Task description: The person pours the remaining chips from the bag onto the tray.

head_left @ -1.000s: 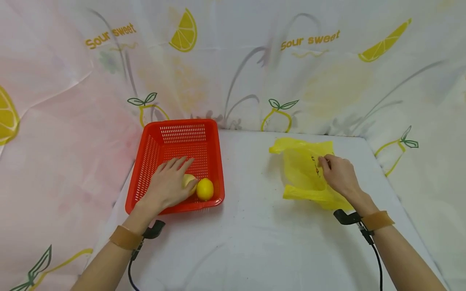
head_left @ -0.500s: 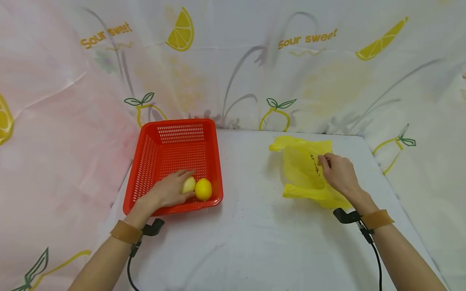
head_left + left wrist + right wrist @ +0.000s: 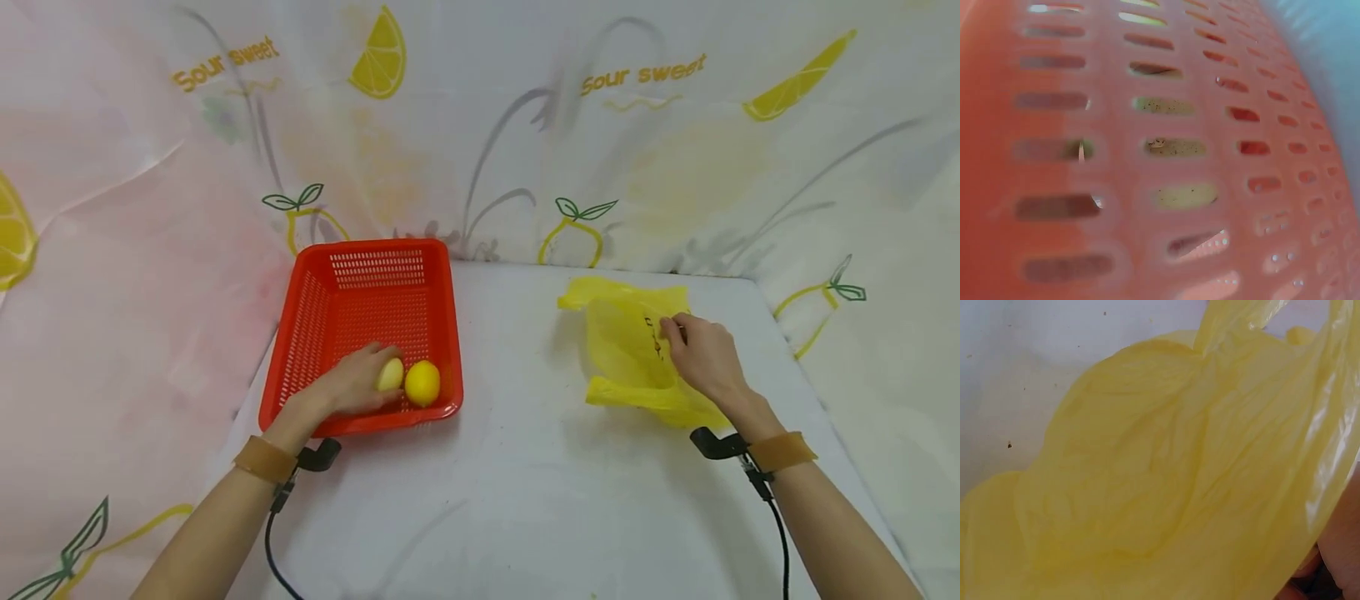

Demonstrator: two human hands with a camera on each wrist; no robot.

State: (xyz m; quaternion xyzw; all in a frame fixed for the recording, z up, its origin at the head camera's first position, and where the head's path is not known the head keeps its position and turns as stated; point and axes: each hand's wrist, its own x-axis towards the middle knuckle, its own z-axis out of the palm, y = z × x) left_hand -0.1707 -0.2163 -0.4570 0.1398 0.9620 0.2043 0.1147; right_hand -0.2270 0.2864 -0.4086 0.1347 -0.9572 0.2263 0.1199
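In the head view, my left hand (image 3: 354, 382) reaches into the red plastic basket (image 3: 452, 325) at the left. Its fingers and thumb curl round a pale yellow pear (image 3: 391, 375). A bright yellow lemon (image 3: 422, 383) lies just right of that fruit in the near right corner. Through the slots of the basket wall, the left wrist view gives a glimpse of the speckled pear (image 3: 1175, 149); the hand's grip is hidden there. At the right, my right hand (image 3: 703, 354) pinches the edge of a yellow plastic bag (image 3: 626, 346), whose mouth gapes toward the left.
A white cloth covers the table (image 3: 510, 467), with small dark specks on it. Behind stands a backdrop (image 3: 480, 142) printed with lemons and lettering. Each wrist wears a brown strap (image 3: 782, 452) with a black camera, and a cable (image 3: 780, 533) trails from it.
My left hand has come down from above the fruit, and its spread fingers have closed round the pear. The right hand keeps holding the bag in about the same place.
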